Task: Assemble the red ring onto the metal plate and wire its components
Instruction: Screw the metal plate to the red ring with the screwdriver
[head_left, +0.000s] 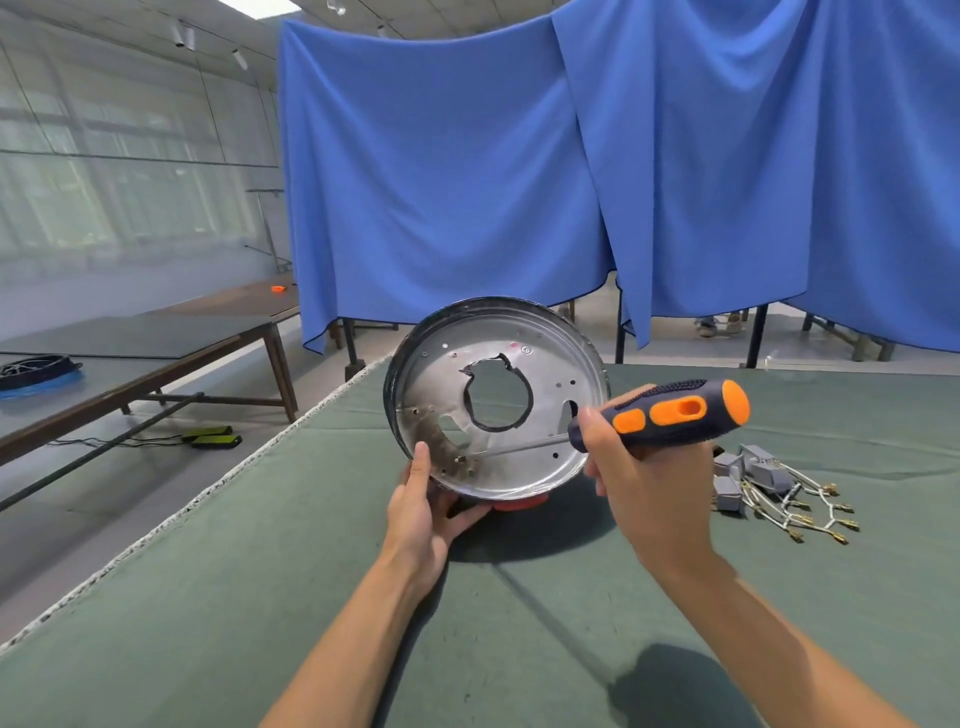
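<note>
At centre frame I see the round, dished silver metal plate (496, 397) tipped up on edge on the green felt-covered table (322, 571), its hollow face and large ragged centre hole turned toward me. Only a sliver of the red plastic ring (519, 504) shows beneath the plate's lower rim, so I judge it is seated behind the plate and the fastening is under way. The wiring looks untouched: the bundle of grey blocks with white leads and brass terminals (774, 486) lies at right of centre, well apart from the plate. My left hand (421, 512) grips the plate's lower left rim, thumb on the inner face, fingers curled behind. My right hand (641, 486) wraps the navy-and-orange screwdriver (670, 415), whose shaft reaches left to a fastener just beside the left thumb.
</note>
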